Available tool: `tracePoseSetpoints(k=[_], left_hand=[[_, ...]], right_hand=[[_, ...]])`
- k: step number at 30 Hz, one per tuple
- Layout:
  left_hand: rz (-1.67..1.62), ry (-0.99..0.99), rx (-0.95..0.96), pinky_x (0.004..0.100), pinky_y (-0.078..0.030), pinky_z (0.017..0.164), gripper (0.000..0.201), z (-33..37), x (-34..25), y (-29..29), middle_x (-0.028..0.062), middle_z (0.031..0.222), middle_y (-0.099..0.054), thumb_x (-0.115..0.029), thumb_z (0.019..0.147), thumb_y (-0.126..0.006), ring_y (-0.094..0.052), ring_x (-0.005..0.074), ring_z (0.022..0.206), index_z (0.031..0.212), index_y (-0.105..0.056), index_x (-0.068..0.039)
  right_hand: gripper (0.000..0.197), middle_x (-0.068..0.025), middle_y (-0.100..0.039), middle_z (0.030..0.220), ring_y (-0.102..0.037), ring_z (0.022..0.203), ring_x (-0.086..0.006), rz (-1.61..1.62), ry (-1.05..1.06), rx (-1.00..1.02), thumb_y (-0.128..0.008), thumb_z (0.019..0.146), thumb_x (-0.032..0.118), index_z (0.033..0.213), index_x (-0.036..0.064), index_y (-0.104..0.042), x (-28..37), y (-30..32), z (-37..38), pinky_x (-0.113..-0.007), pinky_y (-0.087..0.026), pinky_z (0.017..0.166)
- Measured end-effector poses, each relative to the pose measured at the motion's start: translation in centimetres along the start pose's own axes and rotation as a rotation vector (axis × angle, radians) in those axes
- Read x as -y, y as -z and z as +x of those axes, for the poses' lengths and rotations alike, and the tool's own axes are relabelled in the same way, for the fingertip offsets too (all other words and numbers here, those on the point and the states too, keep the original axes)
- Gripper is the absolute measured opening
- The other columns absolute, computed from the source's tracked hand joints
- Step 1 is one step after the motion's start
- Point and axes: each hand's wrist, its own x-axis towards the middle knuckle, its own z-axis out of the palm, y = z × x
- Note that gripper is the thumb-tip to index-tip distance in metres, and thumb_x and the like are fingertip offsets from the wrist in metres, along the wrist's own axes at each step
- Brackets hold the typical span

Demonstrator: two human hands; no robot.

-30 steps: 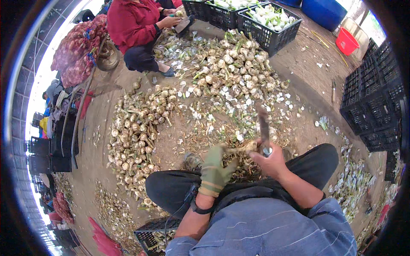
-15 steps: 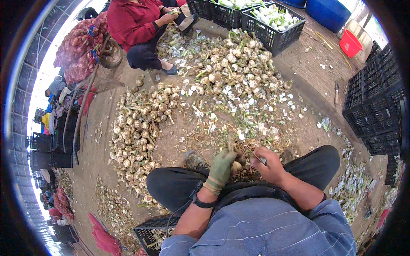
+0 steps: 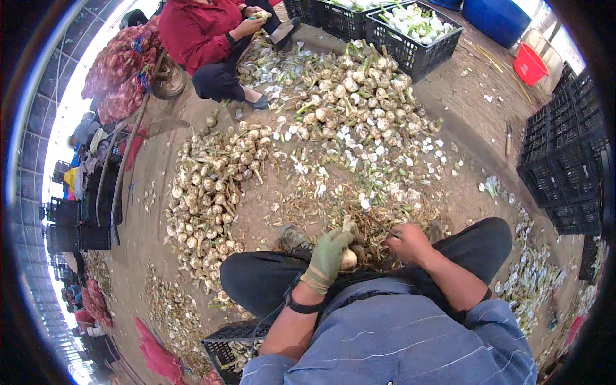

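Note:
A green-gloved left hand (image 3: 328,258) of mine is closed round a garlic bulb (image 3: 348,259) in front of my lap. The pale bulb shows below the glove, and its stem (image 3: 348,223) sticks up past my fingers. Just to the right, my bare right hand (image 3: 409,245) grips a small knife (image 3: 381,226). Its thin dark blade points up and left toward the stem, apart from the bulb. Root trimmings and dry scraps (image 3: 372,251) lie on the ground between my legs.
Untrimmed garlic lies in a left heap (image 3: 208,192) and a far heap (image 3: 359,96). Black crates (image 3: 414,54) of peeled stems stand behind; more crates (image 3: 564,154) are stacked right. A person in red (image 3: 199,38) sits far left, holding garlic. A red bucket (image 3: 530,64) stands far right.
My right hand with the knife has drawn slightly right, away from the bulb. The left hand has turned a little, and more of the bulb's pale side shows.

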Motion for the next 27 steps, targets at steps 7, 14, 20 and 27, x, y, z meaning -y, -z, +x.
tracePoseSetpoints(k=[7, 14, 20, 27], left_hand=[[0.085, -0.617, -0.037, 0.0381, -0.052, 0.088, 0.044, 8.2, -9.2, 0.1, 0.0155, 0.114, -0.062, -0.031, 0.096, -0.056, -0.059, 0.023, 0.102, 0.125, -0.046, 0.001], [-0.575, -0.606, 0.039, 0.038, -0.056, 0.07, 0.046, 5.0, -21.3, 2.4, 0.0065, 0.11, -0.054, -0.035, 0.092, -0.064, -0.062, 0.0265, 0.089, 0.128, -0.048, -0.01], [-0.257, -0.801, -0.362, 0.0311, -0.055, 0.077, 0.025, -5.6, -18.1, 23.1, 0.0054, 0.103, -0.063, -0.026, 0.096, -0.059, -0.063, 0.0165, 0.09, 0.112, -0.061, -0.006], [-0.242, 0.006, -1.296, 0.0385, -0.052, 0.068, 0.023, -12.6, 12.4, 47.3, 0.0072, 0.098, -0.066, -0.023, 0.09, -0.061, -0.064, 0.0241, 0.087, 0.106, -0.061, -0.007]], right_hand=[[0.032, -0.0213, -0.067, 0.08, -0.065, 0.072, -0.0342, 0.19, -0.106, -0.122, -0.063, 0.079, 0.024, 0.097, -0.0027, -0.068, -3.9, -2.2, 1.6, -0.044, -0.049, 0.067], [0.024, -0.0112, -0.056, 0.063, -0.054, 0.059, -0.0211, 0.228, -0.128, -0.118, -0.061, 0.08, 0.019, 0.083, -0.0038, -0.064, -6.3, -3.4, 2.4, -0.038, -0.043, 0.058], [0.025, -0.012, -0.057, 0.062, -0.056, 0.06, -0.023, -0.097, -0.005, 0.029, -0.061, 0.081, 0.022, 0.081, -0.0037, -0.061, -3.9, -4.2, 2.5, -0.04, -0.046, 0.06], [0.026, -0.0127, -0.06, 0.069, -0.056, 0.062, -0.0215, -0.102, -0.108, 0.151, -0.064, 0.081, 0.022, 0.081, -0.0036, -0.063, -4.8, -5.6, 3.8, -0.038, -0.046, 0.06]])
